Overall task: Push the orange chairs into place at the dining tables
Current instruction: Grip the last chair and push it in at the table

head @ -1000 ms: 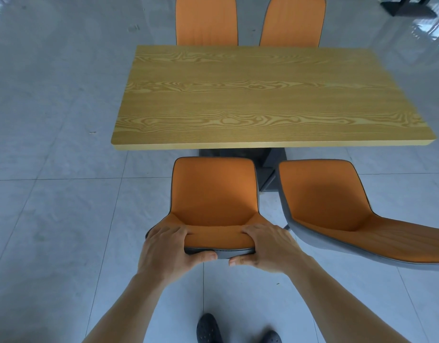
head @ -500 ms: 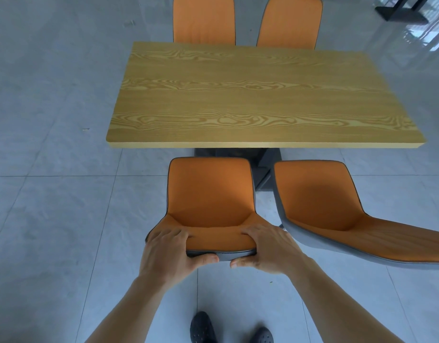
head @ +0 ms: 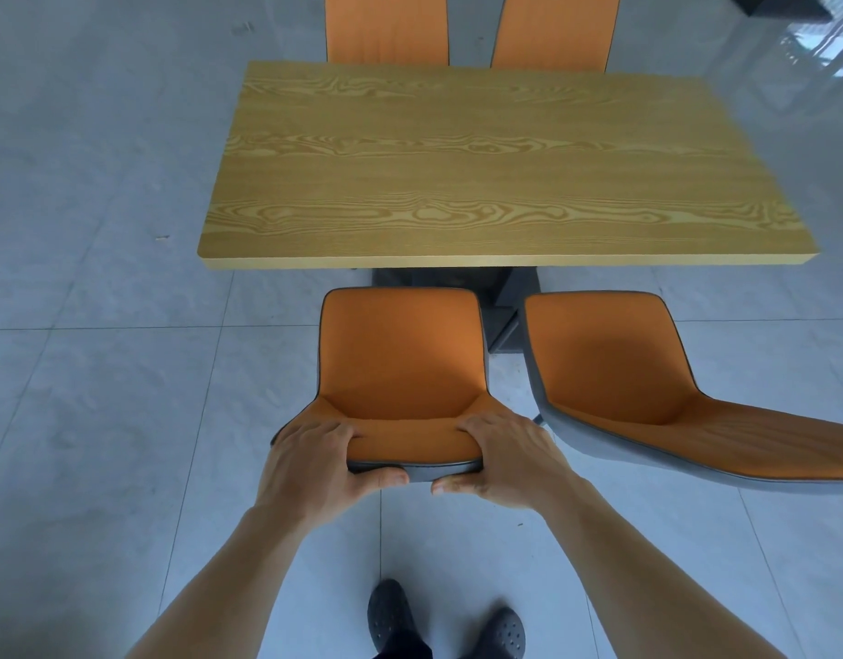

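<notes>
Gripping the backrest top of the near chair (head: 400,359), the left hand (head: 310,463) and right hand (head: 509,463) curl fingers over, thumbs behind (shoes (head: 391,611) below). Just right — a second chair (head: 614,373), angled. Beyond both — the table (head: 481,168), near edge just ahead of the seats.

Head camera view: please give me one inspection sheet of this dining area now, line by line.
Surface: wooden table, top bare.
Job's things: near left chair held, seat short of table edge; near right chair angled outward; two far chairs behind the table.
Clutter: small specks on the tiled floor.
Grippers: left hand and right hand grip the held chair's backrest top.
Cables: nothing seen.
Surroundings: dark shoes; another table base top right.
</notes>
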### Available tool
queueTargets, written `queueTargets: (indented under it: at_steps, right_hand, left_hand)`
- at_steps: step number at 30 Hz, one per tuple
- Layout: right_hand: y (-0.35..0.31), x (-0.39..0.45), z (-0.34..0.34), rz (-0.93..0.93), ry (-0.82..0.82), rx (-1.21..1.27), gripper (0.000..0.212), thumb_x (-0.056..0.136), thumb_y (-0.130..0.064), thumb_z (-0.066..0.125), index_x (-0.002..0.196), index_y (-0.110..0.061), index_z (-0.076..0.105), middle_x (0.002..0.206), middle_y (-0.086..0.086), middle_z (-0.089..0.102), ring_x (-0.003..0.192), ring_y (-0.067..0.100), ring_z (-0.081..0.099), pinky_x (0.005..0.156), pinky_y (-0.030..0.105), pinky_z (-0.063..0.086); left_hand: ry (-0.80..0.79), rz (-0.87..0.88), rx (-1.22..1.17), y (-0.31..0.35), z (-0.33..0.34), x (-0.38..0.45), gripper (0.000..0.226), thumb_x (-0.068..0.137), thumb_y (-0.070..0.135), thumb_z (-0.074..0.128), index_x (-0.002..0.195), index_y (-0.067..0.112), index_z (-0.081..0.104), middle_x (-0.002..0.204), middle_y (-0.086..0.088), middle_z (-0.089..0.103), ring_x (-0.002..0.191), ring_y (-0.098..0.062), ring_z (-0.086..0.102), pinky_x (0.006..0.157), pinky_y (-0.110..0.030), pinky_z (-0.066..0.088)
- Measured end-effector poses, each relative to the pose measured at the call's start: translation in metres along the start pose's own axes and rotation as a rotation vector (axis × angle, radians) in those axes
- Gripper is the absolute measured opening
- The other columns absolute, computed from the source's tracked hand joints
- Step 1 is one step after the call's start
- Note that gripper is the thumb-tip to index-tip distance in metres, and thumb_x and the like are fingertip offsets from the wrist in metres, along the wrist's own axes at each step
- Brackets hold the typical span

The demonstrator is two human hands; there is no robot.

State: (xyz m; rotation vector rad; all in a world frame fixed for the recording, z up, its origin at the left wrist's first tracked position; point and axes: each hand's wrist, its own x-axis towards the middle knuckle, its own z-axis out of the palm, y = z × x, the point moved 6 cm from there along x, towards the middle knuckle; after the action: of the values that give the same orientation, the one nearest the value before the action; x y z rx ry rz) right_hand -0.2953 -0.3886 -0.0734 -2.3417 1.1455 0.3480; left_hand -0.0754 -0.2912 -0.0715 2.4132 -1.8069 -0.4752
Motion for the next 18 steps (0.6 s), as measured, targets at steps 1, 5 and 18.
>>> queueTargets:
  at_steps: [1,5,18]
  right_hand:
    - [0.0,0.0,0.0,-0.002,0.003,-0.003,0.1,0.059,-0.102,0.049,0.138,-0.041,0.05,0.135,-0.016,0.059,0.127,0.015,0.052,0.106,0.036,0.041]
    - [0.0024,0.0006,0.0009,0.001,0.003,-0.02,0.101,0.058,-0.103,0.048,0.137,-0.041,0.05,0.134,-0.017,0.06,0.126,0.015,0.053,0.105,0.037,0.041]
    - [-0.0018,-0.0075,-0.0027,0.042,0.004,-0.019,0.101,0.058,-0.101,0.05,0.133,-0.034,0.052,0.132,-0.012,0.058,0.125,0.016,0.053,0.11,0.035,0.04]
  left_hand:
    - [0.002,0.001,-0.005,0.0,0.0003,0.0,0.105,0.052,0.111,0.027,0.114,0.037,0.067,0.113,0.017,0.069,0.109,-0.013,0.063,0.096,-0.035,0.051]
    - [0.011,0.007,-0.014,0.0008,0.002,0.0004,0.102,0.054,0.11,0.029,0.114,0.037,0.066,0.113,0.017,0.068,0.109,-0.014,0.063,0.094,-0.038,0.053]
    - [-0.023,-0.012,-0.049,0.0019,-0.0003,-0.005,0.099,0.054,0.11,0.029,0.118,0.041,0.059,0.119,0.02,0.065,0.115,-0.012,0.06,0.101,-0.037,0.049]
